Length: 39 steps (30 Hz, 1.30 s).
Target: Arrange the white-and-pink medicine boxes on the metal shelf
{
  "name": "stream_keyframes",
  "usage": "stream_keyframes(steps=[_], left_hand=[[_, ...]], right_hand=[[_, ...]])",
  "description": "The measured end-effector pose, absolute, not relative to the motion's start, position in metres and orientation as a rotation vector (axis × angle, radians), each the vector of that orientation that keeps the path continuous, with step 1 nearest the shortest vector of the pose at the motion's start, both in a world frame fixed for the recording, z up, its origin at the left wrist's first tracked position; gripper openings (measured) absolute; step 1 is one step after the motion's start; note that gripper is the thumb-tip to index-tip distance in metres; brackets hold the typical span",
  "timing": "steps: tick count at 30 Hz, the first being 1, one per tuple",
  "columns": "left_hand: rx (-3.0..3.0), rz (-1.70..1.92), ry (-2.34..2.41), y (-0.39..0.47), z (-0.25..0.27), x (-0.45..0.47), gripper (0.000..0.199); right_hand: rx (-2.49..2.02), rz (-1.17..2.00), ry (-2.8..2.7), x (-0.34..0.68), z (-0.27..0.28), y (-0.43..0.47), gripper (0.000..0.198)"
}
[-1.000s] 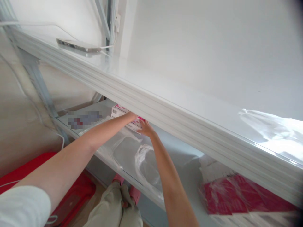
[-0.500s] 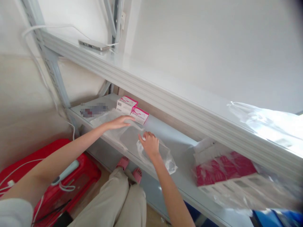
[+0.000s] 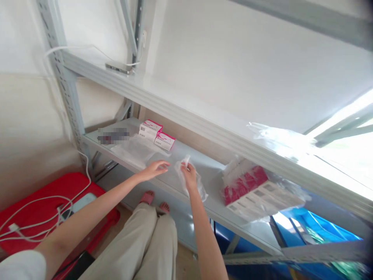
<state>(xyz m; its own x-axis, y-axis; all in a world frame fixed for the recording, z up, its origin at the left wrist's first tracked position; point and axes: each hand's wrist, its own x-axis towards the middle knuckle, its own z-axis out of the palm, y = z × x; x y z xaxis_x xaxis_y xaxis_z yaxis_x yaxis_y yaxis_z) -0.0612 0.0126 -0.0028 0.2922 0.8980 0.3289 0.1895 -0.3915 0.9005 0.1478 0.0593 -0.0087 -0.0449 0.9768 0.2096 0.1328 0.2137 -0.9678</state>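
My right hand [image 3: 189, 175] pinches the upper part of a clear plastic bag [image 3: 201, 189] above the lower shelf [image 3: 204, 155]. To its left, my left hand [image 3: 154, 170] is held with fingers apart and nothing in them. Flat clear plastic bags [image 3: 132, 152] lie on the shelf beyond my left hand. Behind them are two white and pink boxes, one taller box [image 3: 150, 130] and one lower box [image 3: 164, 141] touching it. To the right lies a plastic-wrapped pack of magenta and white boxes [image 3: 247, 186].
A phone [image 3: 119, 68] with a white cable rests on the upper shelf [image 3: 175, 97], near clear plastic [image 3: 276, 136]. A red stool or bin [image 3: 96, 190] with cables [image 3: 35, 221] stands at lower left. Blue bags [image 3: 329, 225] are at lower right.
My right hand has taken hold of the plastic bag's upper part and lifted it. My left hand has drawn back from the flat bags and the boxes. The camera view has shifted.
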Motion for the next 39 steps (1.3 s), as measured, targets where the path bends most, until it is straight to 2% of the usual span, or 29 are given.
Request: stream_keyframes(steps=[4,9,14,19,24,27,30,33,35,39], left_hand=[[1.701,1.216,0.879,0.018,-0.005,-0.029,0.046],[1.776,1.234,0.957,0.032,0.008,-0.025,0.021],[1.797,1.267,1.092,0.030,0.013,-0.049,0.017],[1.820,1.129,1.008,0.013,0.011,-0.042,0.044],[1.853,1.209,1.062,0.002,0.014,-0.023,0.018],[1.793,1.318,1.144,0.001,0.015,-0.025,0.015],[1.682,1.404,1.127,0.001,0.012,-0.031,0.023],[1.628,1.435,1.046,0.001,0.006,-0.033,0.046],[1.624,1.446,0.994,0.001,0.002,-0.030,0.054],[1.550,1.340,0.970,0.001,-0.001,-0.023,0.040]], right_hand=[[-1.006,1.117,-1.437,0.140,0.016,0.033,0.018],[-0.949,1.051,-1.394,0.143,0.025,0.018,0.025],[-0.938,1.063,-1.178,0.160,0.019,0.015,0.030],[-0.863,1.127,-1.144,0.157,0.017,0.005,0.027],[-0.840,1.183,-1.088,0.149,0.019,-0.007,0.028],[-0.828,1.166,-1.032,0.152,0.019,-0.011,0.030],[-0.792,1.155,-0.933,0.156,0.017,-0.013,0.029],[-0.768,1.172,-0.876,0.157,0.016,-0.014,0.027],[-0.771,1.171,-0.894,0.156,0.015,-0.016,0.026],[-0.769,1.180,-0.908,0.154,0.015,-0.020,0.024]])
